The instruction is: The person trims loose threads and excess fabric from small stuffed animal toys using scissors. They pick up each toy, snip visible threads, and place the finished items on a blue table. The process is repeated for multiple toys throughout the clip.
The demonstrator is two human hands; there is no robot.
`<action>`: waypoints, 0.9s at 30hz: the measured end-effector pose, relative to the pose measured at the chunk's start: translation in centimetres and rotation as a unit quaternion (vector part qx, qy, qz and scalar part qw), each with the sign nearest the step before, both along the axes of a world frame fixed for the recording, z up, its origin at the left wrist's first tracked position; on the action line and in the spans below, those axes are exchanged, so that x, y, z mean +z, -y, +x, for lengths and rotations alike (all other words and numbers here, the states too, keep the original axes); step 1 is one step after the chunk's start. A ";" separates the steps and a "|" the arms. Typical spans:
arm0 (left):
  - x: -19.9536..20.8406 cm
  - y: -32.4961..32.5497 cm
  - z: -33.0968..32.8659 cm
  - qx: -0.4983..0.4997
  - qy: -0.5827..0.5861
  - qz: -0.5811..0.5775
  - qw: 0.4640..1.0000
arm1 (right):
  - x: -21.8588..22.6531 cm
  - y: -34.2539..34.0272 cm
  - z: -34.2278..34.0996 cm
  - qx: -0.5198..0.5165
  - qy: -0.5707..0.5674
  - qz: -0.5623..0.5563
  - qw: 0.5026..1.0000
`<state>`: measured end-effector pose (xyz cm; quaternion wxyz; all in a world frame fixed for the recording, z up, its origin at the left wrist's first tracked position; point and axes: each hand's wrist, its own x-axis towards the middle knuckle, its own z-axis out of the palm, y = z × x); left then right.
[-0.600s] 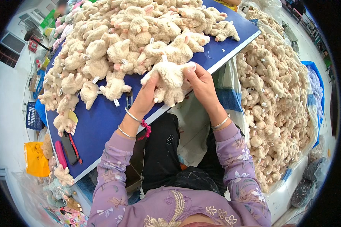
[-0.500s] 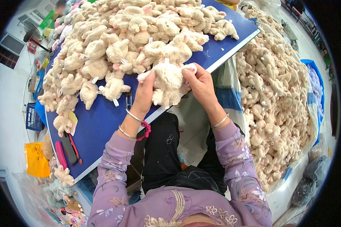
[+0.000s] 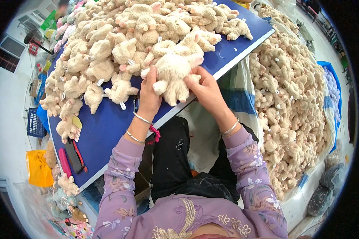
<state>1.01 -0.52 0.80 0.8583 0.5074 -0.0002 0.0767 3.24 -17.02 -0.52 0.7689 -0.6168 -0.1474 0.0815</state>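
Note:
Between my two hands is a cream plush toy [image 3: 174,71] with stubby legs and pinkish ears, held up just over the table's near edge. My left hand [image 3: 149,93] is closed on its left side, the thumb upright along the fleece. On the other side my right hand [image 3: 205,87] pinches a limb between thumb and fingers. Right behind it a pile of like cream plush toys [image 3: 135,24] covers much of the blue table [image 3: 119,123], several with small white tags. A single tagged toy [image 3: 121,89] lies just left of my left hand.
To the right, a large woven sack [image 3: 243,99] overflows with similar cream toys [image 3: 291,103]. At the table's left lie a pink case [image 3: 64,162], a dark flat case [image 3: 71,155] and a red-handled tool [image 3: 81,159]. A yellow bag [image 3: 39,168] and blue basket [image 3: 35,123] stand beyond.
The toy in my hands has turned, so its legs now hang toward me. My right hand has shifted from an ear down to a limb, and both hands stay near the table edge.

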 end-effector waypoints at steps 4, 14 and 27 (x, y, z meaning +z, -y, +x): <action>-0.3 -1.4 0.1 -0.110 -0.071 0.058 0.990 | 0.0 0.9 0.8 -0.078 0.021 -0.030 0.996; -0.7 -1.1 -0.5 -0.129 -0.083 0.210 0.966 | -0.6 2.0 0.8 -0.094 0.082 -0.063 0.990; 1.1 -1.1 -0.5 0.027 -0.007 0.236 0.971 | -0.4 1.3 1.3 -0.111 0.040 0.006 0.993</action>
